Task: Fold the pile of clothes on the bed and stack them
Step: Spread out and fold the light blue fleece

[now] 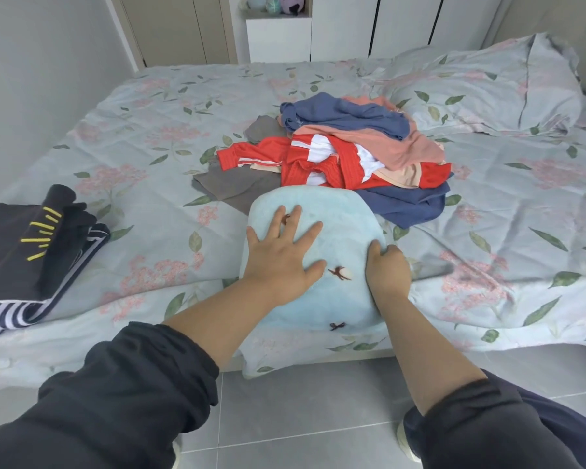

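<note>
Nearest the lens: dark sleeves (pixel 115 401), pushed back off both forearms, over grey floor tiles (pixel 285 418).

Far left on the bed (pixel 149 130): stack (pixel 21 252) of dark folded items, yellow stitching on top, striped navy piece beneath. Well apart from the work in hand.

Left hand (pixel 278 255): laid flat on the blue piece (pixel 339 231), fingers straight and spread. Pinning, not gripping.

Blue piece: at the near side of the bed, partly folded into a rounded panel, near end reaching the mattress edge. Garment type not determinable. Judged light, soft, thick and fleecy; likely to spring open unless pressed down, unlikely to slide on the cotton sheet. Best taken along an edge or corner, with the other palm holding the crease.

Right hand (pixel 388 269): fingers curled over the right edge of the blue piece and clamped on it. Thumb hidden.

Pile (pixel 345 150): just behind, touching the far edge of the blue piece. Red-and-white jacket, navy, pink and grey items, tangled and unfolded. Judged light and limp; best lifted singly by shoulders or waistband, with risk of dragging neighbours along.

Far right: pillow (pixel 487 86), same floral print as the sheet.
</note>
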`<state>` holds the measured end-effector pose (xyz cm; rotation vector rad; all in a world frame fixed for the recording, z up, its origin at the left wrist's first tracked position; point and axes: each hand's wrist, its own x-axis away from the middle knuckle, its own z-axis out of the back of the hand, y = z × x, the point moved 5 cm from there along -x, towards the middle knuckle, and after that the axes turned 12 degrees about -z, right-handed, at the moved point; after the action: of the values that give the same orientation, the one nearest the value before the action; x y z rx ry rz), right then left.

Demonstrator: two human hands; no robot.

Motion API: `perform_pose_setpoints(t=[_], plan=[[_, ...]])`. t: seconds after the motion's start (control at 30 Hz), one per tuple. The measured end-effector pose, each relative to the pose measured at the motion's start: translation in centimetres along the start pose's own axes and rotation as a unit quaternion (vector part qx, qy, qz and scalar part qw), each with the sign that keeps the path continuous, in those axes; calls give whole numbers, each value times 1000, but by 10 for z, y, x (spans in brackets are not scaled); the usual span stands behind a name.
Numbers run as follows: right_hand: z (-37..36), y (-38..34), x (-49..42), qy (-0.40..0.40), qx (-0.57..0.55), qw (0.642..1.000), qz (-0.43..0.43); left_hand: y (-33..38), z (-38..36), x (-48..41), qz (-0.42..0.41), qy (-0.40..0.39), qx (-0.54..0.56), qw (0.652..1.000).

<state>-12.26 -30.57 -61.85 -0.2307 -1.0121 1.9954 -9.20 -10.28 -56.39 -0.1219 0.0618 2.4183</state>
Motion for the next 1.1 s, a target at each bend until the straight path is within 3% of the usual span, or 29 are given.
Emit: perform_pose_setpoints(t=[0.17, 0.33, 0.57, 0.67, 0.8, 1.1], plan=[[6, 3, -13, 48, 74, 994, 66, -8, 7, 1, -30, 6, 64, 998], [5, -1, -19, 51, 133, 986, 81, -18, 2, 11, -2, 2, 111, 994], [1, -6, -21, -60, 170, 983, 26, -26, -3, 13, 8, 9, 81, 997], [1, -8, -21, -163, 71, 983, -48, -27, -5, 15, 7, 15, 80, 997], [0, -4, -15, -319, -43, 937, -137, -28, -4, 15, 4, 12, 87, 996], [4, -5, -9, -397, -161, 890, -153, -34, -6, 17, -7, 11, 114, 993]])
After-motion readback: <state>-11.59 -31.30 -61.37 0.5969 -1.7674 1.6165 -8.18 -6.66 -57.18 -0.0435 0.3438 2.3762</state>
